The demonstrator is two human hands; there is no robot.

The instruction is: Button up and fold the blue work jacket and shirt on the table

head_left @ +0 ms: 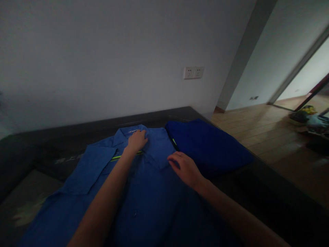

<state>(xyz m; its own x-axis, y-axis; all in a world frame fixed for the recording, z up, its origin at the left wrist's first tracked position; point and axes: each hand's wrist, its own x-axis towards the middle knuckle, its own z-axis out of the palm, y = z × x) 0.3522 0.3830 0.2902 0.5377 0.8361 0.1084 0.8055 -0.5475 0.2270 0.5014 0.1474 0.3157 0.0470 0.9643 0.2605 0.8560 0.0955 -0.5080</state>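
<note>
A blue work shirt (pixel 151 192) with yellow-green trim lies front up on a dark table, its collar (pixel 119 137) toward the wall. My left hand (pixel 137 140) reaches across it, fingers curled over the right part of the collar. Beside the shirt's right shoulder is my right hand (pixel 186 169), thumb and fingers bent and a little apart, with nothing visible between them. Its fingertips are close to the shirt's edge; whether they touch the cloth I cannot tell. A folded darker blue garment (pixel 210 147) lies just right of the shirt.
The dark table (pixel 164 113) stands against a pale wall with a double power socket (pixel 193 72). Its right edge drops to a wooden floor (pixel 246 125). Several bagged items (pixel 312 120) sit on the floor far right, near a doorway.
</note>
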